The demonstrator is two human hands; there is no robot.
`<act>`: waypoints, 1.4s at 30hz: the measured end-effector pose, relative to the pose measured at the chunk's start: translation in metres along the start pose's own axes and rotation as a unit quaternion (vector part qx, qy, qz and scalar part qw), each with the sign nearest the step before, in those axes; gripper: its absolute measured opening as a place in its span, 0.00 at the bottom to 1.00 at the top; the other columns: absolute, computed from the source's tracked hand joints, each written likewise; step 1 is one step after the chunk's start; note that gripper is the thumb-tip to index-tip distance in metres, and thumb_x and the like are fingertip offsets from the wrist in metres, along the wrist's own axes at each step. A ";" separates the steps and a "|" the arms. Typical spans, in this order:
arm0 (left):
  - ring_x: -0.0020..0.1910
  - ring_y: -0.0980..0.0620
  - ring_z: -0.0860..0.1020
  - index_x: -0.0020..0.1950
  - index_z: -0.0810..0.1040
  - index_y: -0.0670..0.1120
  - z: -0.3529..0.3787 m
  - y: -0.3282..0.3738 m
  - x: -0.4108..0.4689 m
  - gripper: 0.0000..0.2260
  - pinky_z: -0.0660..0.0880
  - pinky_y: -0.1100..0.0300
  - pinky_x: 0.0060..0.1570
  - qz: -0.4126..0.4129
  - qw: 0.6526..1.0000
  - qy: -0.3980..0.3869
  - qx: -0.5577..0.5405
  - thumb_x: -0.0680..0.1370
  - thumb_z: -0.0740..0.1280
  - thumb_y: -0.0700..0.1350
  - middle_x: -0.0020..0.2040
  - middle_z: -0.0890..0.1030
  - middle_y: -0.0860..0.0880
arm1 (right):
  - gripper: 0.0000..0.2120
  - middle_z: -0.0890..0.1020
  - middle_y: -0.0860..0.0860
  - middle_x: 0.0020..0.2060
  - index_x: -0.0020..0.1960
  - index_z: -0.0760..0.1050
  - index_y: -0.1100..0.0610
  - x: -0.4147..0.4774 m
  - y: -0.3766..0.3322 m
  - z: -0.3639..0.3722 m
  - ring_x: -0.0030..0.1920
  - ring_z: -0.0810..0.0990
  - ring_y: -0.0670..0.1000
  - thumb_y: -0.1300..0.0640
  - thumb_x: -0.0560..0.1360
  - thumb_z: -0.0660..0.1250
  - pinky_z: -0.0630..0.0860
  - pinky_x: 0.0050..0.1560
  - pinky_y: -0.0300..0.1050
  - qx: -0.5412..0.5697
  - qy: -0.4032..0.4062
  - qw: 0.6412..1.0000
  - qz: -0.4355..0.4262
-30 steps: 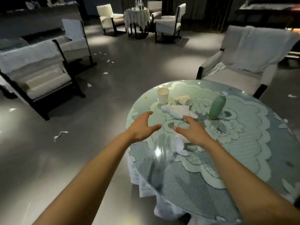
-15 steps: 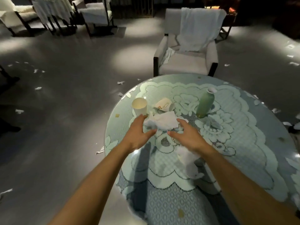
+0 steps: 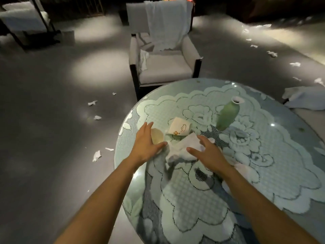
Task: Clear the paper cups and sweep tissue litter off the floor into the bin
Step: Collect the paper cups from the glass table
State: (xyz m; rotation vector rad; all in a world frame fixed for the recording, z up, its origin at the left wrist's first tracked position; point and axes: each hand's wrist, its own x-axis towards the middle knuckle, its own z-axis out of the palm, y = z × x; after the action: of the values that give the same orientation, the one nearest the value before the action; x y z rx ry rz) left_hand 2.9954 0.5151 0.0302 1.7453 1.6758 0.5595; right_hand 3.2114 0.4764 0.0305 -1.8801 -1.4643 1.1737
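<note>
Left hand (image 3: 146, 144): open, fingers spread, palm against the near side of the upright cup (image 3: 157, 136), not closed round it.
Right hand (image 3: 206, 153): open, holds nothing, fingertips resting on the crumpled tissue (image 3: 182, 148).
Tissue: lies between both hands on the table (image 3: 263, 182).
Tipped cup (image 3: 180, 128): on its side just beyond the tissue, roughly midway between the hands.
Floor litter (image 3: 96, 155): left of the table, well apart.
Bin: not in view.

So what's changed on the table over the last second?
Both hands moved forward from above the near side of the table. The left hand now curls around the upright cup; the right hand rests on the tissue. Neither is lifted. The tipped cup and green vase stayed put.
</note>
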 end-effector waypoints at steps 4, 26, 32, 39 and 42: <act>0.73 0.46 0.60 0.76 0.56 0.48 0.003 -0.010 0.027 0.38 0.59 0.50 0.70 0.024 0.998 -0.059 0.029 0.72 0.71 0.56 0.75 0.60 0.47 | 0.35 0.67 0.53 0.72 0.75 0.60 0.52 0.012 -0.005 0.013 0.70 0.66 0.53 0.49 0.73 0.71 0.65 0.66 0.46 0.025 0.028 0.999 0.019; 0.66 0.51 0.66 0.71 0.63 0.50 -0.018 -0.030 0.054 0.29 0.66 0.57 0.62 0.071 0.996 -0.031 0.033 0.74 0.68 0.57 0.69 0.66 0.51 | 0.53 0.56 0.53 0.74 0.78 0.45 0.47 0.101 -0.027 0.036 0.73 0.58 0.58 0.49 0.66 0.77 0.62 0.70 0.60 -0.068 0.106 0.992 -0.007; 0.65 0.50 0.68 0.71 0.63 0.50 -0.001 0.006 0.040 0.30 0.70 0.52 0.62 0.097 0.994 -0.049 0.004 0.74 0.68 0.59 0.69 0.66 0.49 | 0.53 0.54 0.55 0.75 0.78 0.44 0.45 0.042 -0.016 0.002 0.73 0.60 0.57 0.48 0.66 0.77 0.64 0.68 0.53 0.041 0.186 0.981 -0.033; 0.65 0.53 0.65 0.71 0.64 0.49 0.027 0.067 0.015 0.29 0.68 0.55 0.63 0.202 0.978 -0.036 -0.028 0.74 0.69 0.56 0.69 0.63 0.49 | 0.51 0.57 0.50 0.71 0.77 0.50 0.46 -0.024 0.019 -0.050 0.70 0.63 0.55 0.48 0.64 0.78 0.67 0.68 0.53 0.068 0.279 0.958 0.001; 0.62 0.58 0.63 0.72 0.64 0.50 0.048 0.092 0.000 0.29 0.67 0.59 0.59 0.241 0.968 -0.061 -0.026 0.74 0.68 0.57 0.69 0.64 0.49 | 0.51 0.56 0.50 0.72 0.77 0.48 0.45 -0.050 0.041 -0.074 0.70 0.65 0.55 0.47 0.65 0.77 0.69 0.68 0.55 0.090 0.322 0.942 0.008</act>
State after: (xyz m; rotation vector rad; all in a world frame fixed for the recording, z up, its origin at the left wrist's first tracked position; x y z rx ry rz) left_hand 3.0948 0.5098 0.0611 2.1111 1.1404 0.6852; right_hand 3.2927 0.4262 0.0535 -1.8942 -0.9434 0.5741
